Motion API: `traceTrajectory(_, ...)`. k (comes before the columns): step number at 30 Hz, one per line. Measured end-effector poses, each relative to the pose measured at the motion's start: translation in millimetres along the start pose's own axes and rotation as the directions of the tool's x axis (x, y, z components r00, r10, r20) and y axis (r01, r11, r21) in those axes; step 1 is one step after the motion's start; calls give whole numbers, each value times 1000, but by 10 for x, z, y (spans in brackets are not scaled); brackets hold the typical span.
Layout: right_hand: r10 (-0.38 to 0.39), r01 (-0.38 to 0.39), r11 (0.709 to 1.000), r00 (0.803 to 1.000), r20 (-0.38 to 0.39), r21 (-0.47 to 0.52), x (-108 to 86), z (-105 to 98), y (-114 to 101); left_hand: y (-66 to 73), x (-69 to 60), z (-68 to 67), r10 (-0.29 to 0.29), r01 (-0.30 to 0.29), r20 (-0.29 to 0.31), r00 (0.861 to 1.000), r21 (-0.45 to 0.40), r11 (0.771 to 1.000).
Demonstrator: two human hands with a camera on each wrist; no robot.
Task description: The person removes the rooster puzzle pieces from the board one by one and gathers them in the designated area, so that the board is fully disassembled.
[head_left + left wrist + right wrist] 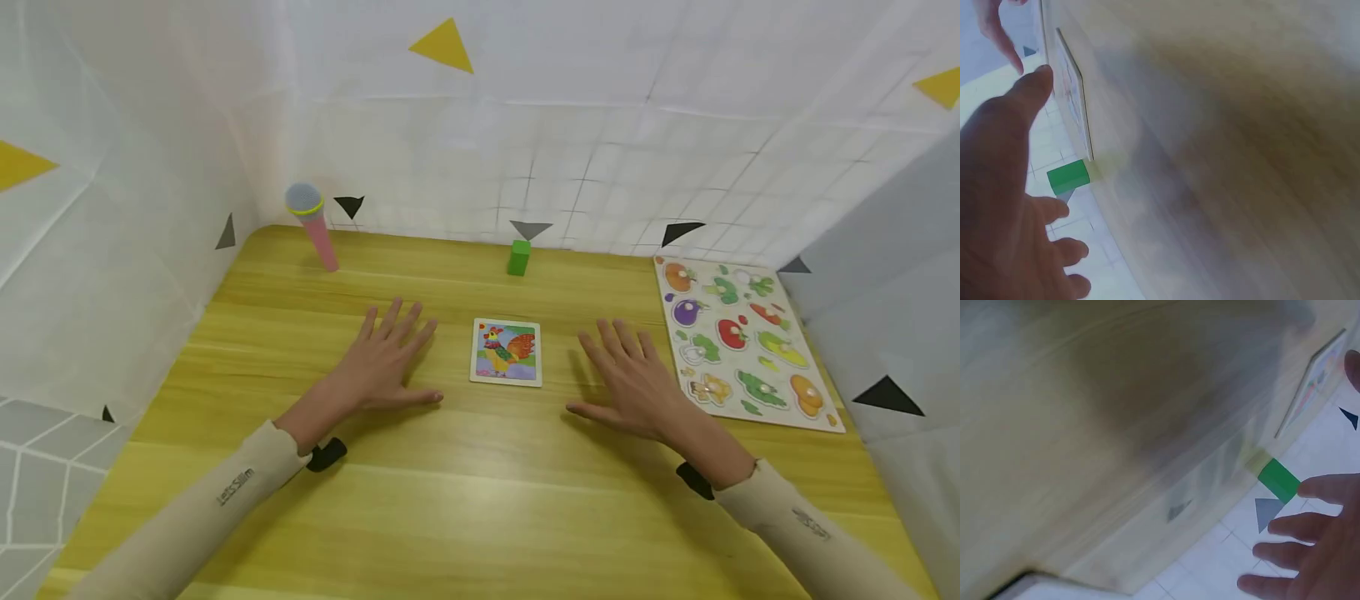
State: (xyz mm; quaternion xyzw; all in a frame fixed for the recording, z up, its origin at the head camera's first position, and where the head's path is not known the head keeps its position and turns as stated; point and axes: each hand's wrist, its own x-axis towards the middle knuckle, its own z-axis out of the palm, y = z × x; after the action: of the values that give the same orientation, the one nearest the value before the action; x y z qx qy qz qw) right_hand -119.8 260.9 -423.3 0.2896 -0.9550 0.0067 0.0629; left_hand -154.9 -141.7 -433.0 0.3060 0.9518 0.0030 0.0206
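Note:
My left hand [378, 367] is spread, palm down, over the table to the left of a small square picture puzzle [506, 352] with a rooster on it. On the puzzle's other side, my right hand [630, 379] has its fingers spread in the same way. Neither hand holds anything or touches the puzzle. A green block [518, 258] stands upright behind the puzzle; both wrist views show it beyond the fingers. Close to the right hand lies a vegetable peg board [742, 342] with knobbed pieces in it.
At the back left stands a toy microphone [318, 233] with a pink handle and grey head. The wooden table [480, 517] meets white patterned sheeting [420, 150] at the back and sides. A dark band [326, 455] sits under the left wrist.

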Motion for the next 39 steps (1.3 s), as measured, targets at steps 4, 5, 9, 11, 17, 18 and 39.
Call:
traceTrajectory(4, 13, -8, 989, 1000, -28, 150, 79, 29, -29, 17, 80, -28, 30, -29, 7, 1000, -92, 995)
traceTrajectory(5, 13, -4, 983, 999, -47, 183, 104, 41, -38, 24, 98, -32, 37, -36, 6, 999, -118, 992)
traceTrajectory(9, 16, 13, 963, 995, -103, 269, 234, 65, -100, 55, 173, -42, 62, -62, -5, 998, -211, 976)
traceTrajectory(11, 19, 17, 956, 993, -120, 292, 312, 65, -141, 69, 219, -40, 69, -69, -12, 998, -243, 968)
traceTrajectory(17, 6, 45, 940, 989, -148, 338, 528, 58, -249, 117, 392, -28, 77, -77, -9, 997, -284, 956)
traceTrajectory(18, 2, 49, 939, 989, -147, 341, 558, 65, -259, 126, 419, -25, 79, -77, -4, 997, -285, 955)
traceTrajectory(39, 8, 3, 925, 1000, -28, 379, 1116, 204, -496, 200, 704, 105, 40, -8, 106, 994, -287, 958)
